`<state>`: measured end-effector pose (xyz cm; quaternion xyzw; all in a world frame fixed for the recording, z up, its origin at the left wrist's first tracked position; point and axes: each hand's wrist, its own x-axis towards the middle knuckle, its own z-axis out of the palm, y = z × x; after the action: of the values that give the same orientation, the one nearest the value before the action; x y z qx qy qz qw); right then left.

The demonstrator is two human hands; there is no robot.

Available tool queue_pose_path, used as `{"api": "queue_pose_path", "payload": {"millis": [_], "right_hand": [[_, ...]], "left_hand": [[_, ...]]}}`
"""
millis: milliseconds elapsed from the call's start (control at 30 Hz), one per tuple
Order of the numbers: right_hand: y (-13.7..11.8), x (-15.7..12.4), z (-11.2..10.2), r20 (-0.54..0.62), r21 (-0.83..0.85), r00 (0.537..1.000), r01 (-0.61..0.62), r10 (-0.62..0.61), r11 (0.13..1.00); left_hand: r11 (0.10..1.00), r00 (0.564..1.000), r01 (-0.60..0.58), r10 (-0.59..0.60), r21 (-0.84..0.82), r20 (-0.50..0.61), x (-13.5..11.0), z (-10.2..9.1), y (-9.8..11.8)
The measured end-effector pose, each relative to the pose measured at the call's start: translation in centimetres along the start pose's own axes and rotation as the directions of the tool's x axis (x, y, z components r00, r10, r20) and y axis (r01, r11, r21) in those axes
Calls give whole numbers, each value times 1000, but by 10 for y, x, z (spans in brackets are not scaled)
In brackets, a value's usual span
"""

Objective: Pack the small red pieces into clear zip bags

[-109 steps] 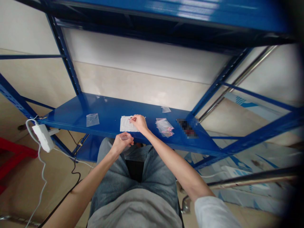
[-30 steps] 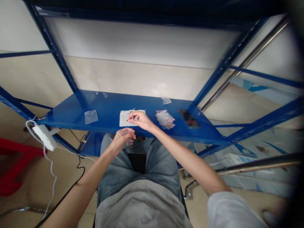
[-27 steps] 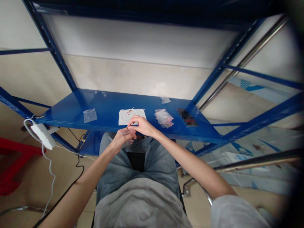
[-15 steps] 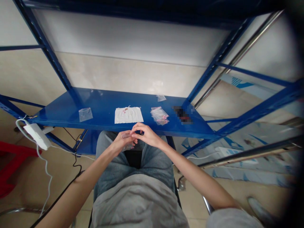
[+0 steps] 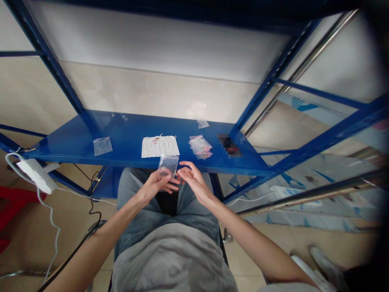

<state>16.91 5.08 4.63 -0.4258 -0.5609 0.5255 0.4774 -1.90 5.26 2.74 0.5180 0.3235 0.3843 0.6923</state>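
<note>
A clear zip bag (image 5: 169,163) is pinched in my left hand (image 5: 159,181) and stands up above the fingers, in front of the shelf edge. My right hand (image 5: 193,179) is close on its right side, fingers apart and slightly curled; it seems to hold nothing. Just beyond the bag lies a white cloth (image 5: 159,147) with a few small reddish pieces (image 5: 156,140) on it. To the right of the cloth is a pile of clear zip bags (image 5: 199,147) with pinkish bits inside.
The blue shelf (image 5: 130,125) also carries a zip bag (image 5: 102,146) at left, a small bag (image 5: 203,124) at the back and a dark blurred-out object (image 5: 230,145) at right. A white power strip (image 5: 36,175) hangs at the left end, with cables. Blue posts frame both sides.
The bag in my left hand has come upright into view, where it was folded between the hands. My right hand has parted from my left and its fingers have opened.
</note>
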Motion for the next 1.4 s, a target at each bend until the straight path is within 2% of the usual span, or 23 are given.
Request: {"api": "queue_pose_path", "payload": {"millis": [67,200,433,633,767,900,1233,1400], "right_hand": [[7,-3,4,42,-41,999,-14,16,999],[13,-2,5,85,-100,995,62,-54,993],[7,-1,1,129,-8,991,42,-40,999],[9,0,3,180,41,984,-5,-3,999],[7,0,2,149,57,989,2,-10,998],[3,-1,3,96,89,995,13,-22,996],[4,0,1,134,75,991,-4,-6,997],[1,4,-5,68,102,998,-23,16,994]], "left_hand": [[999,999,-27,27,26,-17,1,2,-1],[989,1000,-7,3,149,29,3,1,-3],[954,992,-127,118,272,48,4,0,2],[958,989,-130,143,254,-33,3,8,-3],[970,987,-130,147,206,-70,1,15,-2],[968,986,-151,163,200,-45,0,18,0],[931,965,-183,232,314,-124,1,14,5],[926,969,-198,234,321,-78,2,12,1]]}}
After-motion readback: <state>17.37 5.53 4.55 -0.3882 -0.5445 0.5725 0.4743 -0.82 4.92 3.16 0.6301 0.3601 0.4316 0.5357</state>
